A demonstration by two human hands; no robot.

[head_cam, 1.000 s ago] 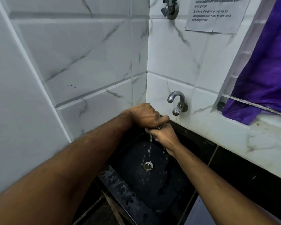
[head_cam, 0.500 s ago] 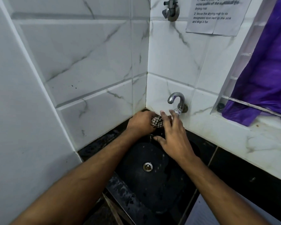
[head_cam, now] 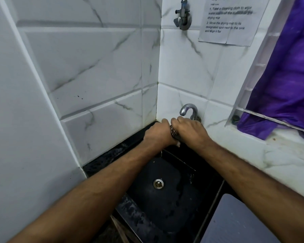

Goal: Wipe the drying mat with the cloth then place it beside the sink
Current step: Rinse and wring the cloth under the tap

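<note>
— White marble-veined tiles (head_cam: 98,71) close the corner around us, and a black sink (head_cam: 167,204) sits in a dark desk (head_cam: 112,153) below. What do we have in our hands?

— We hold the cloth (head_cam: 174,133), a checked wad bunched between both fists, over the sink's back edge, just below the curved tap (head_cam: 189,110).

— And the grip on each side?

— Our left hand (head_cam: 157,135) is curled tight round one end of the cloth; our right hand (head_cam: 189,130) is curled round the other end, knuckles up. The two fists touch, with only a narrow strip of cloth showing between them.

— Where is the drying mat?

— We see a grey ribbed slab, the drying mat (head_cam: 239,221), lying flat at the lower right, just beside the sink.

— Anything else?

— We see a printed sheet (head_cam: 230,21) on the wall, a valve (head_cam: 182,14) left of it, and purple plastic (head_cam: 284,76) hanging at the right over a pale ledge (head_cam: 279,151).
</note>
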